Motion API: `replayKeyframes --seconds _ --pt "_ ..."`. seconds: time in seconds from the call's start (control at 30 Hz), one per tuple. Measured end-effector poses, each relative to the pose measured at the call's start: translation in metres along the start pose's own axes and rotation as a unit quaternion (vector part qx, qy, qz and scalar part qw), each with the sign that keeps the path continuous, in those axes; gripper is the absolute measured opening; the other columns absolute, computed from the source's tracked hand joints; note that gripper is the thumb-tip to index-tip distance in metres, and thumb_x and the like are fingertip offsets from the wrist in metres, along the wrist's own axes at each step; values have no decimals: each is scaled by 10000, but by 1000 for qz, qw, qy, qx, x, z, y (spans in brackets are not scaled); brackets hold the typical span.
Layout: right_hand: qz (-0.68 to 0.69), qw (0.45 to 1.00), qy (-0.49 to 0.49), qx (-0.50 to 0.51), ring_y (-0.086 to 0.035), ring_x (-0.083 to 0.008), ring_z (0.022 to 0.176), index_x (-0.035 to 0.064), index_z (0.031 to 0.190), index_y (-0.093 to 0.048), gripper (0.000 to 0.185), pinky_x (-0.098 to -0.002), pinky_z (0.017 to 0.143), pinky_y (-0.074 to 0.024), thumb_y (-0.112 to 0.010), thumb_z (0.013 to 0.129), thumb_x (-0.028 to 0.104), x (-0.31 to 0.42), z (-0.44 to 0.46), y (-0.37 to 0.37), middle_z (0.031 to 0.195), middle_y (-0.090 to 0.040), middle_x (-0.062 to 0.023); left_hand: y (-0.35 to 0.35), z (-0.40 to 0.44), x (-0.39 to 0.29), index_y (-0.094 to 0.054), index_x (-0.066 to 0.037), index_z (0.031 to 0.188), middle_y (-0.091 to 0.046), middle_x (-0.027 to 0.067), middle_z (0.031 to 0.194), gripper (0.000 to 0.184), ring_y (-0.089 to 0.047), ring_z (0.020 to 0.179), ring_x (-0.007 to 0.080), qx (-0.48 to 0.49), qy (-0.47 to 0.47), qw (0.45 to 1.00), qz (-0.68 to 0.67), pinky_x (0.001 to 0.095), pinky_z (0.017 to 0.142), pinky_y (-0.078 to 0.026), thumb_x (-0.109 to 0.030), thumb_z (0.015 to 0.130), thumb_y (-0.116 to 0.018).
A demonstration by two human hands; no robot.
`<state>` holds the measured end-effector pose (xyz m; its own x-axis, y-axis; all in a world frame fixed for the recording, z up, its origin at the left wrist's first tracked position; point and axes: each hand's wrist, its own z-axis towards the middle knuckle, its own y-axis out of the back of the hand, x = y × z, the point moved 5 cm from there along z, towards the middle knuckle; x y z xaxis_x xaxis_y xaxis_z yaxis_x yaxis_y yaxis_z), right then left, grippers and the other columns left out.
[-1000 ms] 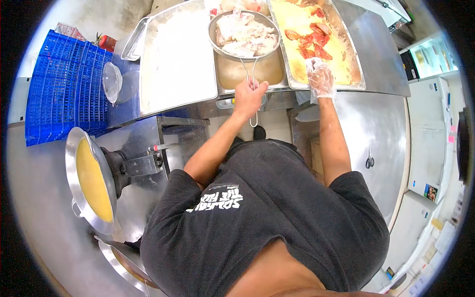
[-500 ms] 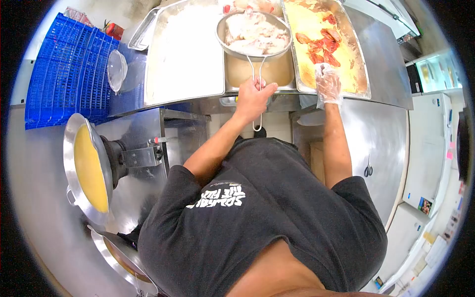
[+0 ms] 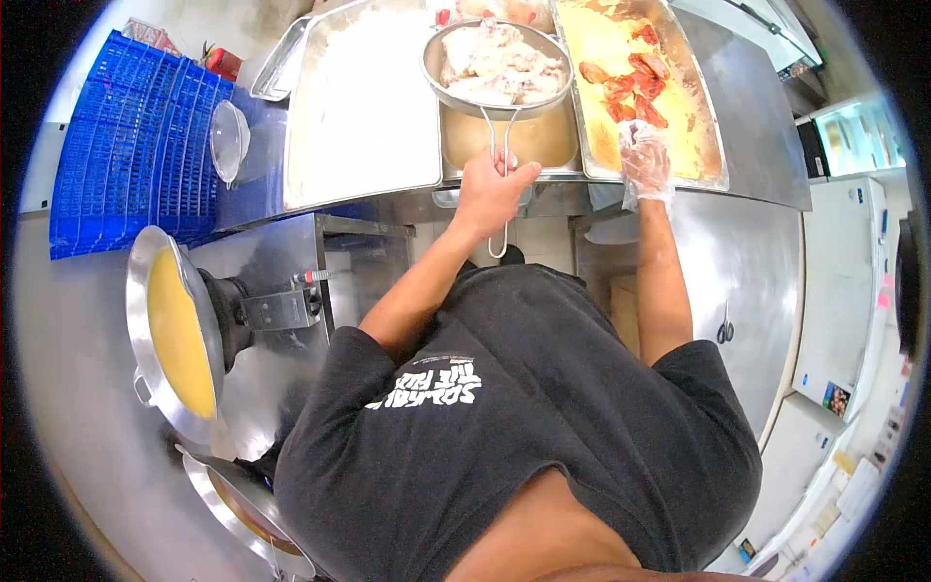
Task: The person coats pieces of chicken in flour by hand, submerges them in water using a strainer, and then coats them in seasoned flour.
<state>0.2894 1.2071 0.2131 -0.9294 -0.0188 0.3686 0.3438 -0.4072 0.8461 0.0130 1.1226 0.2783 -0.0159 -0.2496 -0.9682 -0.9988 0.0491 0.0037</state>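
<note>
My bare left hand (image 3: 493, 192) is wrapped round the wire handle of a strainer (image 3: 427, 70). Pale, battered-looking pieces of raw meat (image 3: 504, 63) fill the strainer, which is held over a pan of cloudy tan liquid (image 3: 553, 145). To the right, a clear plastic glove covers my right hand (image 3: 645, 163), which is over the near part of a metal tray (image 3: 720, 165) of yellow powder. Its fingers look curled together; whatever may be in them is hidden. Just beyond the fingertips, several red-coated meat pieces (image 3: 642, 87) lie on the powder.
A large tray of white powder (image 3: 364, 116) stands left of the pan. Further left are stacked blue crates (image 3: 126, 145) and a small sieve (image 3: 229, 141). A wok of yellow liquid (image 3: 179, 335) sits at lower left. Scissors (image 3: 724, 325) lie on the right steel surface.
The strainer and my left hand have shifted slightly left, and the handle tilts a little more. My gloved right hand stays in nearly the same place at the powder tray.
</note>
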Motion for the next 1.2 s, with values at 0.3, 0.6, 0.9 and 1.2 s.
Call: replayKeyframes --seconds 0.3,0.6,0.9,1.2 --pt "1 1000 21 -17 -635 -353 710 74 806 -641 259 -448 645 -481 -568 889 308 1 -2 0 736 -641 -173 1 -14 -48 -430 -98 809 -390 -80 576 259 -364 460 13 14 -73 996 -50 206 382 -261 -116 854 -684" --pt "40 999 -19 1 -638 -360 707 71 828 -645 224 -451 642 -485 -586 878 282 1 0 4 740 -645 -183 7 -8 -17 -407 -105 791 -428 -58 567 292 -358 428 32 15 13 999 -50 222 377 -276 -137 833 -694" --pt "27 999 -17 -2 -638 -349 690 82 828 -652 233 -451 633 -485 -574 881 295 -1 0 0 733 -649 -174 6 -16 -41 -416 -101 813 -404 -63 615 261 -315 417 14 21 -11 998 -64 209 341 -236 -104 865 -671" --pt "20 1000 -17 -1 -639 -344 719 92 840 -653 214 -454 660 -487 -579 870 291 -4 -1 -2 730 -645 -169 3 -20 -33 -412 -105 815 -396 -76 592 277 -347 439 10 44 -58 995 -62 201 379 -244 -123 868 -683"
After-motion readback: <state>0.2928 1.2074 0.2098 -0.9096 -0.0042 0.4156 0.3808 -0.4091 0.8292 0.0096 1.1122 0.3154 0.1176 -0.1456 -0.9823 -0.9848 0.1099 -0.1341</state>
